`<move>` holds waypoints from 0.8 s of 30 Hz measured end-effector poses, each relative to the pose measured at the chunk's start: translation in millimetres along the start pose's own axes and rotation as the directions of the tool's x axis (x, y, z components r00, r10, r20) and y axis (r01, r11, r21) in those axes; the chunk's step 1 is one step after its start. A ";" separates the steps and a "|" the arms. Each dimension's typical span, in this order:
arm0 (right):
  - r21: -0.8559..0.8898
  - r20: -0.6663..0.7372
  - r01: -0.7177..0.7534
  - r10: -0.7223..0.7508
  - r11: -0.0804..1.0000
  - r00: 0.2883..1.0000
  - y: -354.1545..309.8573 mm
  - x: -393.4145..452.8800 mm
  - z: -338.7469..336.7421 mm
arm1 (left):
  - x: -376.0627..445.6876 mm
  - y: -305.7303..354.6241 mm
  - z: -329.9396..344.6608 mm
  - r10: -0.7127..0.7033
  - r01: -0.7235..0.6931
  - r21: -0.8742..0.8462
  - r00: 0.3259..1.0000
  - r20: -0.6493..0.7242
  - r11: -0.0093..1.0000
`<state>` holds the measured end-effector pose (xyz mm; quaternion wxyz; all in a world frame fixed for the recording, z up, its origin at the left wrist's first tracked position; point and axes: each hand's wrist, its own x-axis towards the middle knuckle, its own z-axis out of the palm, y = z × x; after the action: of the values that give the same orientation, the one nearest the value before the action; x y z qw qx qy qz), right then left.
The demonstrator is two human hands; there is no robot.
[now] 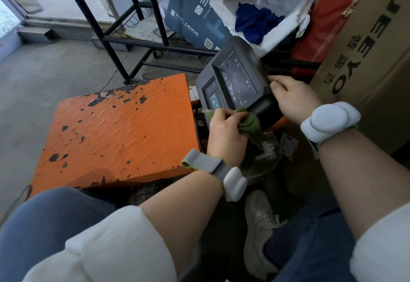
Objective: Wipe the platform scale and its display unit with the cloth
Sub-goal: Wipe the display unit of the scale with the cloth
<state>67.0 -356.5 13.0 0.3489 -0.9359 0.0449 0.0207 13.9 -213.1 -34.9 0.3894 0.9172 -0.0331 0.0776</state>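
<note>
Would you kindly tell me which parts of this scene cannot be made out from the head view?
- Display unit: its near lower edge is hidden behind the left hand and cloth; screen text is too small to read.
- Its right side: covered by the right hand.
- Platform: its near corner is hidden by the knee.
- Cardboard box: cut off by the right edge.

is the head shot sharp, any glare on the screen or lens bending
Head view: mostly sharp and evenly lit; the display unit screen carries pale reflections; the wide lens bows the black rack poles and stretches the forearms; bright daylight washes out the top left corner.
</note>
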 end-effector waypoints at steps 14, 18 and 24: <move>0.024 0.000 -0.016 0.016 1.000 1.000 3.4 -14.8 -2.2 | -7.0 -24.9 -7.7 -0.436 0.440 -0.013 0.892 0.117 0.898; 0.016 -0.201 -0.074 0.076 0.997 0.977 4.8 -25.2 -2.0 | -6.9 -16.8 -10.5 -0.523 0.532 -0.031 0.840 0.144 0.846; 0.106 -0.010 -0.178 0.180 0.978 0.984 10.0 -50.0 5.0 | -13.2 -14.9 -4.6 -0.633 0.668 -0.139 0.740 0.227 0.731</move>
<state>16.2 -357.2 6.2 0.3937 -0.9086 0.1333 0.0403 2.2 -199.5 -44.6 0.4828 0.8267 0.2508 -0.1435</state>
